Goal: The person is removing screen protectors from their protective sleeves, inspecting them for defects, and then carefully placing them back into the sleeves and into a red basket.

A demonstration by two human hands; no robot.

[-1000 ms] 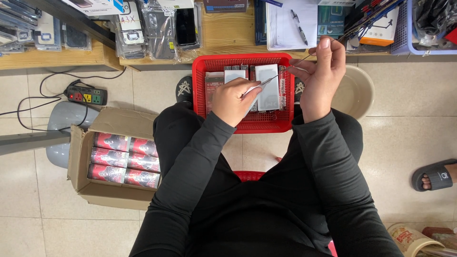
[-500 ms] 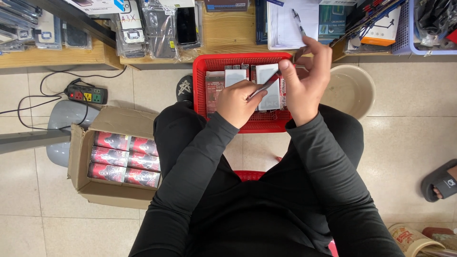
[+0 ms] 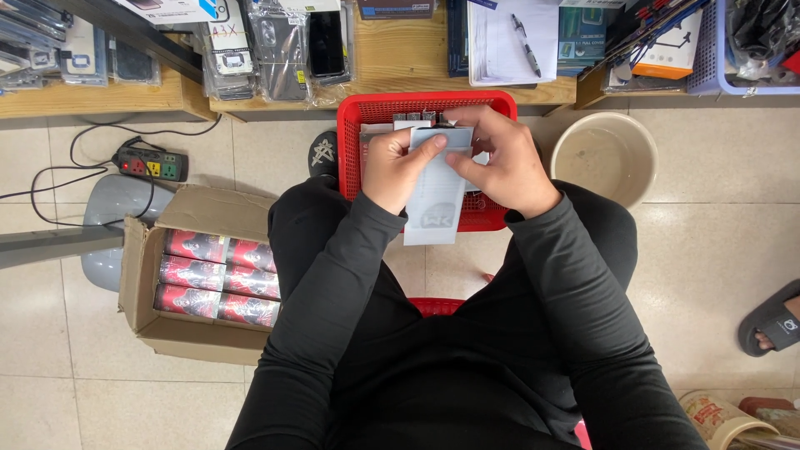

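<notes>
Packet: flat grey-white plastic packet (image 3: 435, 196), held upright over the lap in front of the red basket (image 3: 354, 142); its lower end hangs free past the basket's near rim, its upper end sits between both hands.
Left hand: left hand (image 3: 398, 167) closed on the packet's upper left edge, thumb laid across the front face, fingers behind; this grip appears to steady the packet so the other hand can work at the top.
Right hand: right hand (image 3: 500, 162) closed on the packet's upper right corner, fingertips curled over the top edge just beside the left thumb; the pinch seems placed where the packet's opening or flap would be, though the flap itself is hidden by the fingers.
Basket: red mesh plastic basket resting on the knees, close under the hands, so items lie within short reach; more flat packets stand inside it, mostly hidden.
Cardboard box: open cardboard box (image 3: 150, 275) on the floor at the person's left side, holding rows of red-and-black packages (image 3: 218, 277) laid flat.
Basin: beige round basin (image 3: 604, 158) on the floor to the right of the basket, apart from it.
Power strip: black power strip (image 3: 152, 164) with cable on the tiles, well left of the basket.
Shelf: low wooden shelf (image 3: 400, 62) beyond the basket, carrying bagged phone cases (image 3: 283, 46), a white paper pad with a pen (image 3: 523, 33) and a lilac crate (image 3: 721, 50).
Bystander: sandalled foot (image 3: 771, 325) of another person at the right edge, well apart.
</notes>
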